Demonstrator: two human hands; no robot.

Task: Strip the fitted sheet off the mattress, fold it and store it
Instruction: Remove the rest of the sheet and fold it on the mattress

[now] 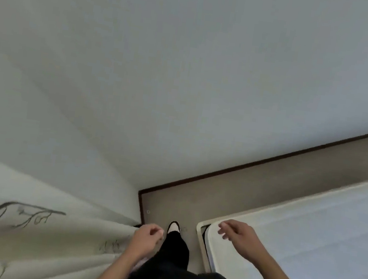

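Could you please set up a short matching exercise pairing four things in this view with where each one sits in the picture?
Things:
1. left hand
2. right hand
3. shoe
4. baseboard

Places:
A. on the floor between the two hands
B. along the foot of the wall
C. over the mattress corner
D. beside the patterned curtain

Pairs: 1-D, 2-C, 3-A, 4-B

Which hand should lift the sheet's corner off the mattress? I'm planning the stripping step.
Right. The right hand hovers open over the mattress corner; the left hand hangs beside the curtain, away from the bed.
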